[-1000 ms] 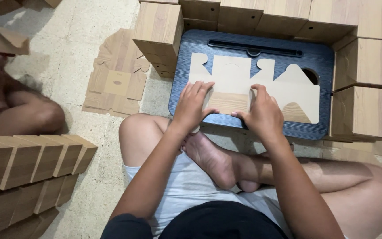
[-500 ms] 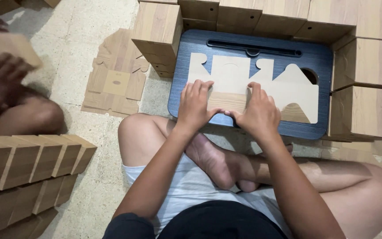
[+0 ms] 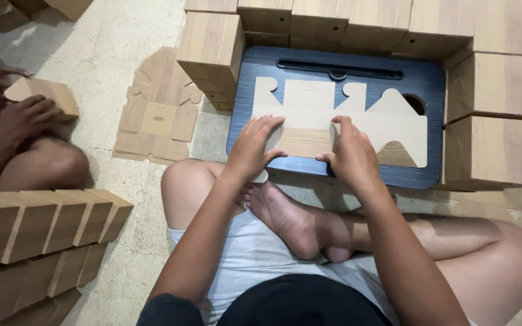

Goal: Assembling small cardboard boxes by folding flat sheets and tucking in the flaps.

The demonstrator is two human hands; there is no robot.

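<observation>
While both hands press on it, the flat die-cut cardboard blank lies unfolded on the dark blue lap tray, pale face up with a wood-print panel showing between the fingers. Item, handling: thin card, judged light and stiff across its panels but ready to bend at the scored lines; the tabs beyond the fingertips look easy to crease or tear, so a hold is best taken at the panel edges beside a fold. Left hand: fingers spread flat, palm down, on the blank's left part, gripping nothing. Right hand: fingers lightly curled and close together, tips pressing the card just right of the wood-print panel; whether the thumb pinches an edge cannot be told. Surroundings: finished wood-print boxes ring the tray beyond and right of the fingers; another flat blank rests on the floor well left of them; a second person's hands hold a box further left.
</observation>
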